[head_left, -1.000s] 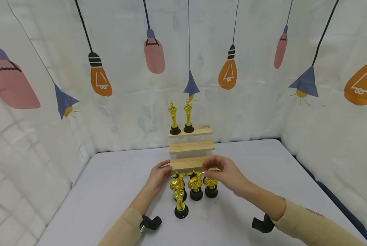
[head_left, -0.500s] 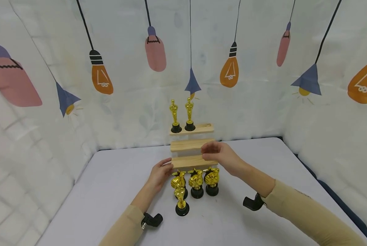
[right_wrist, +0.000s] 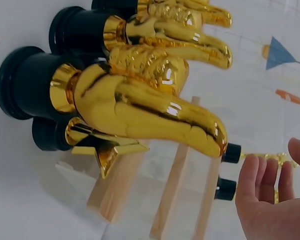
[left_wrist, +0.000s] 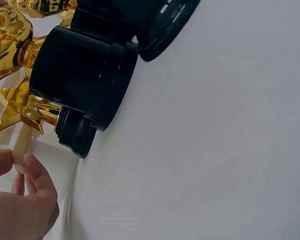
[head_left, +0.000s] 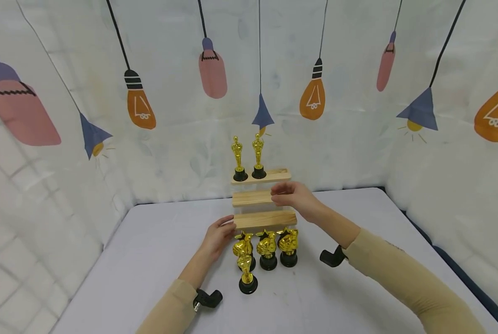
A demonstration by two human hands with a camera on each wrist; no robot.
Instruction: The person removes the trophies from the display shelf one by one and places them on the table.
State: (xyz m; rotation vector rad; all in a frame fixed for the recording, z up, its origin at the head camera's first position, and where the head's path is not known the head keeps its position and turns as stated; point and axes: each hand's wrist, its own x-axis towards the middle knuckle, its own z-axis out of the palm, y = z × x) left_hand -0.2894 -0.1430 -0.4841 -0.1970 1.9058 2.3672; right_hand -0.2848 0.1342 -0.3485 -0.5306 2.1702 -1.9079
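My left hand [head_left: 217, 235] pinches the left end of the lowest board of a three-tier wooden display shelf [head_left: 265, 219]; the left wrist view shows thumb and fingers on that wood. By the right end of the middle board hovers my right hand [head_left: 294, 199], fingers loosely bent, thumb apart, holding nothing. Two gold figure trophies [head_left: 258, 155] stand on the top board. Before the shelf is a row of gold thumbs-up trophies [right_wrist: 150, 107] on black bases, with a gold star trophy [right_wrist: 107, 155] partly hidden behind. One more gold trophy [head_left: 246, 273] stands nearest me.
A white-covered table [head_left: 169, 260] carries the shelf and trophies. Behind hangs a pale curtain [head_left: 182, 157] printed with lamps. A black wrist camera [head_left: 209, 298] sits on my left wrist, another camera [head_left: 332, 257] on my right.
My right hand has risen from the right-hand thumbs-up trophy, past the lowest board, to the middle board. The left hand keeps its place at the shelf; the trophies stand as before.
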